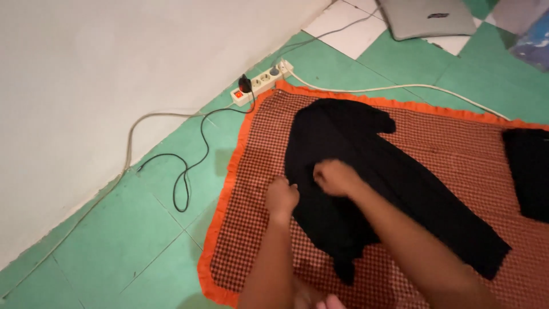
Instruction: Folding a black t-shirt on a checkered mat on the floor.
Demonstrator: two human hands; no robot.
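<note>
- Two bare arms reaching in from the bottom edge of the view, side by side.
- Left hand (281, 197) curled into a fist, fingers pressed together, sitting right on the left edge of a black shirt (366, 189). Pinching the cloth or only pushing on it: cannot tell.
- Right hand (334, 177) just beside it, also curled shut, fingers tucked under and pressing down on the middle of the black shirt.
- Black shirt spread flat on a checked mat (457, 149), long part running off toward the lower right, one sleeve poking out near the top.
- Checked mat red and dark, with a bright orange border (226, 189) all around. Lots of bare mat to the right of the shirt and a thin strip to the left of it.
- Another black cloth (529, 171) lying at the right side of the mat, well apart from the hands.
- Green tiled floor (114, 240) under the mat, wide and open on the left.
- Thin black cord (189, 171) looping over the green tiles near the mat's left edge.
- White power strip (262, 83) against the wall, just past the mat's far corner, with a black plug in it and a white cable (400, 87) running along the mat's far edge.
- Plain white wall (114, 68) filling the upper left.
- Grey flat thing (426, 17) lying on the floor at the very top.
</note>
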